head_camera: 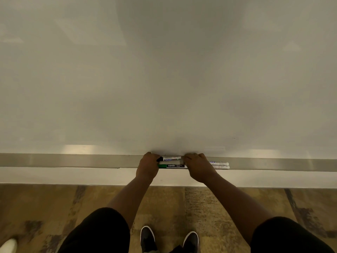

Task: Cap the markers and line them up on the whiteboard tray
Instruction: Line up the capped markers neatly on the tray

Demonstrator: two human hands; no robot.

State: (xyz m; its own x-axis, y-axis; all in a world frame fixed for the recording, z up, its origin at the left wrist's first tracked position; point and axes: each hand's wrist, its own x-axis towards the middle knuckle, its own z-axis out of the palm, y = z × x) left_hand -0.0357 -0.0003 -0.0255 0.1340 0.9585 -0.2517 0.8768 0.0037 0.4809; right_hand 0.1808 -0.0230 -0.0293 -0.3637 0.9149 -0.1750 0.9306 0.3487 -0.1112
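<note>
Whiteboard (164,70) filling upper view, pale, unmarked; metal tray (73,160) running full width along its bottom edge; wood-pattern floor (209,207) below.

Left hand (147,166) curled over tray, fingers closed round L ends of two markers between the hands. Right hand (197,167) likewise curled down over their R ends, fingers folded onto them. Exact finger contact hidden under knuckles, but both hands look clamped on the pens, not spread.

Black-capped marker (170,158) at back of tray, near the board, lying horizontal, cap end by left hand. Green marker (172,166) w/ "camlin" label at front edge, parallel, just beside the black one. Both lengthwise along tray.

R of right hand: two white markers (219,165) lying lengthwise, one behind the other, touching or nearly so, ends level. Inner ends hidden under right hand. Caps on those: can't tell.

Bare forearms, dark sleeves at bottom; dark shoes (168,238) on floor betw. them. White object (8,245) at bottom L corner, unclear.
</note>
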